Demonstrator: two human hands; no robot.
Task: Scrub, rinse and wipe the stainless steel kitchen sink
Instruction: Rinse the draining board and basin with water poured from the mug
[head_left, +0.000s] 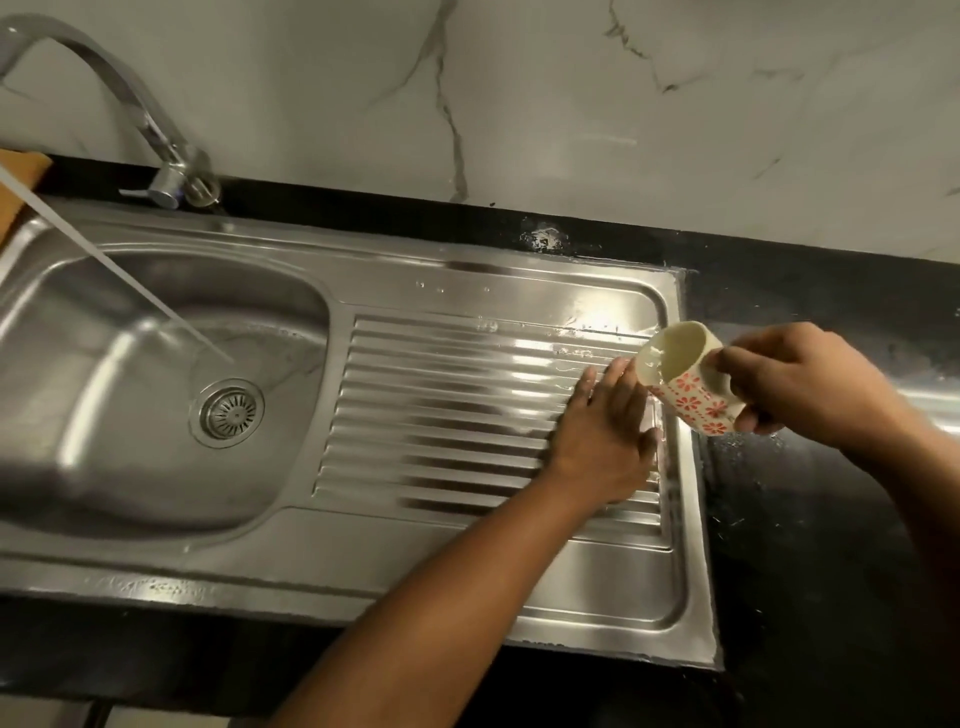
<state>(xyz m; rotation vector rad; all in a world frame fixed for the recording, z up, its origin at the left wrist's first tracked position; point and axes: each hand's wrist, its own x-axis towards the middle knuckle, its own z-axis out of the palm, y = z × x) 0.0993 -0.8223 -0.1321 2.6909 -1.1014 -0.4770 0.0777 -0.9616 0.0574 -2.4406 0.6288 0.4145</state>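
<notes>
The stainless steel sink (93, 395) has a basin on the left and a ribbed drainboard (441, 410) on the right. Water streams from the tap (156, 130) into the basin near the drain strainer (231, 410). My left hand (602, 436) lies flat, fingers straight, on the right end of the drainboard. My right hand (800, 384) grips a cream mug with red flowers (685, 384), tilted on its side with its mouth facing left just above my left fingers. A little water shows inside the mug's rim.
A black countertop (810, 519) surrounds the sink, wet with droplets to the right. A marble-patterned wall (571, 104) stands behind. A brown board edge (21, 166) shows at the far left.
</notes>
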